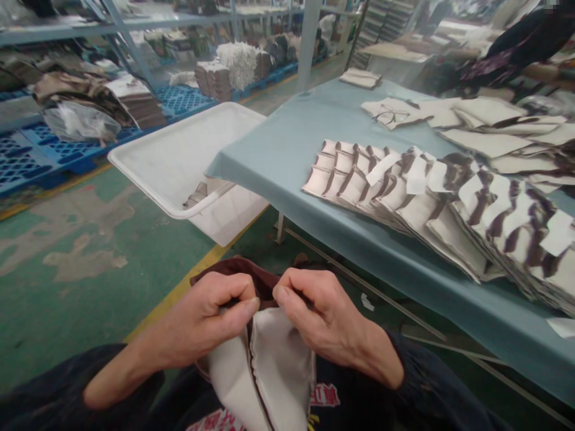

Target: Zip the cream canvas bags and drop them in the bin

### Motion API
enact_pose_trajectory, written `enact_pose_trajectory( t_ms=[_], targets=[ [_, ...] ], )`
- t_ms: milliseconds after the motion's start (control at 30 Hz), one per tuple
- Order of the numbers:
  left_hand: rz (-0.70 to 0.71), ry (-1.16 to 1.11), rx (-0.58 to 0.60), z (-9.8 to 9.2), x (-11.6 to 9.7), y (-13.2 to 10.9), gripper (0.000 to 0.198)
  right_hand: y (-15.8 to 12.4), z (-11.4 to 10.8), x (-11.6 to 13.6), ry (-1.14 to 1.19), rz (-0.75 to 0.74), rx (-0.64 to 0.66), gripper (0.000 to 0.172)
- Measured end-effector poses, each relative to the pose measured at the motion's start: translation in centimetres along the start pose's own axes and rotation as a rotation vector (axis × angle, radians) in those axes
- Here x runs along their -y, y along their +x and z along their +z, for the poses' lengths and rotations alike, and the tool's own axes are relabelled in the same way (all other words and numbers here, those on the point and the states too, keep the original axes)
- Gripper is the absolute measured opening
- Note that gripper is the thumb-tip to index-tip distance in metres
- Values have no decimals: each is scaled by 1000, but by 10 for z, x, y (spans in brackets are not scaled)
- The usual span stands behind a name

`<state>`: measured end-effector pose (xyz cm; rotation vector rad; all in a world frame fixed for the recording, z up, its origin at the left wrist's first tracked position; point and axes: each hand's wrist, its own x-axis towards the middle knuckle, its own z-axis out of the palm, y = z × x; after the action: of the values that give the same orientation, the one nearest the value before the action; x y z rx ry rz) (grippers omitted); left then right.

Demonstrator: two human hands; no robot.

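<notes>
Both my hands pinch the top edge of a cream and dark-brown fabric piece (269,359) held over my lap. My left hand (211,314) grips its left side with fingers curled shut, thumb pressed on the cream cloth. My right hand (323,317) grips the right side the same way. The two thumbs almost touch at the middle seam. The brown lining (251,275) shows just above my knuckles.
A table with a pale blue cover (287,149) stands to my right, carrying a long overlapping row of similar fabric pieces (449,203) and more loose ones (485,126) behind. A white plastic bin (179,155) sits on the green floor (67,257) beside it. Shelves with blue pallets (40,149) line the back. Another person (516,42) stands at far right.
</notes>
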<state>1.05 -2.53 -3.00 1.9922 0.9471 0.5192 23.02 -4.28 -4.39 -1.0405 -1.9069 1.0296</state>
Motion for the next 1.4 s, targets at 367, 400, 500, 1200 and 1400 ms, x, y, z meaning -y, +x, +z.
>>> enact_pose_trajectory(
  t_ms=[367,400,500,1200,1400],
  targets=[
    [-32,-58,53,1,11,-7,27,-9,7,-13,250,286,97,40],
    [-18,-40,73,-1,10,-7,25,-9,7,-12,243,277,99,40],
    [29,38,100,-4,5,-5,25,-9,6,-11,232,260,107,39],
    [-24,145,-241,26,4,-5,22,-8,23,-14,36,27,-67,13],
    [-150,-1,-163,19,6,-4,28,-10,20,-18,110,85,-80,16]
  ],
)
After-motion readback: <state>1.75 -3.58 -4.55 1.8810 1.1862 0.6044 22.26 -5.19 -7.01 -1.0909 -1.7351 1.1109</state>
